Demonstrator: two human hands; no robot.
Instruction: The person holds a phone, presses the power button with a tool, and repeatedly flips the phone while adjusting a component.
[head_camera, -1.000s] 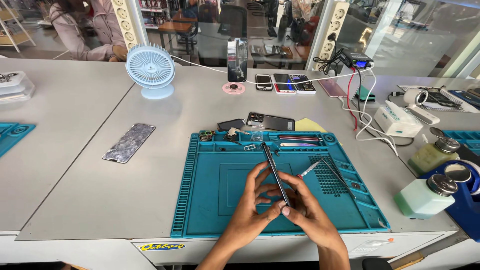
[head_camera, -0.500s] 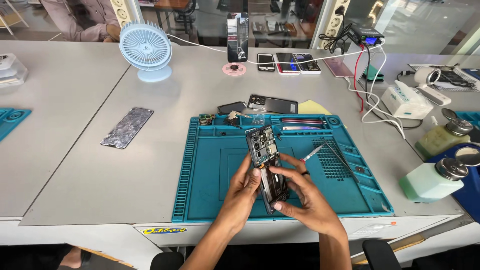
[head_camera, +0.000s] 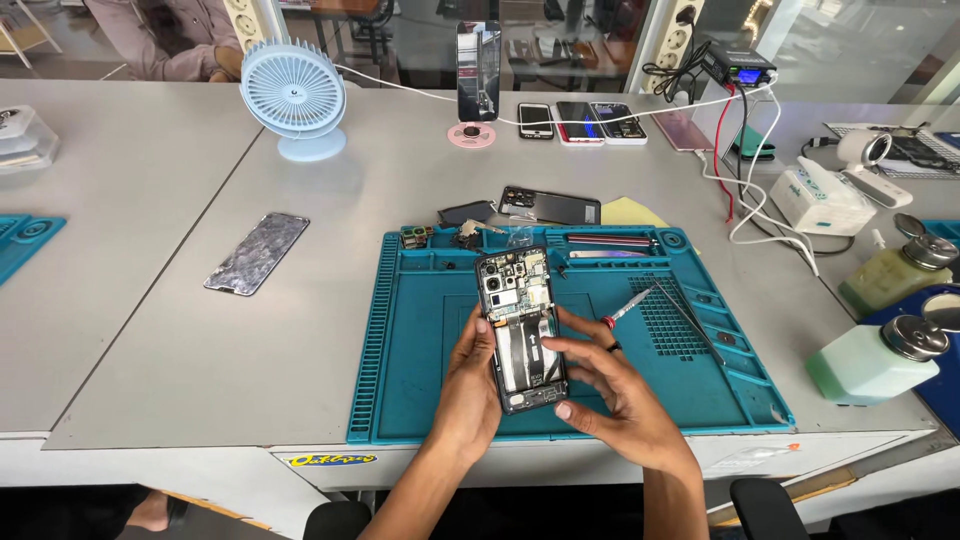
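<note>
While both hands keep it just above the teal silicone repair mat, the opened black smartphone sits at the middle of the view, back cover off, its circuit board and camera modules showing at the 12 o'clock end and the dark battery area below. The left hand clasps the phone's left edge, thumb on the rim and fingers curled behind; the right hand closes on the lower right corner, with the fingertips on the bottom edge.

Judging by how things lie, the dismantling looks well begun but not finished: a grey marbled back panel rests on the grey counter at 9 o'clock, small removed parts and a dark flat panel lie at 12 o'clock beyond the mat, while the board and battery are not yet out of the frame. A red-handled screwdriver and thin metal tweezers lie on the mat at 3 o'clock, untouched.

Which screws are out cannot be made out; the board detail is too small. The left fingers are hidden behind the phone, two pump bottles at 3 o'clock are partly cut off, and the pale blue desk fan stands at 11 o'clock.
</note>
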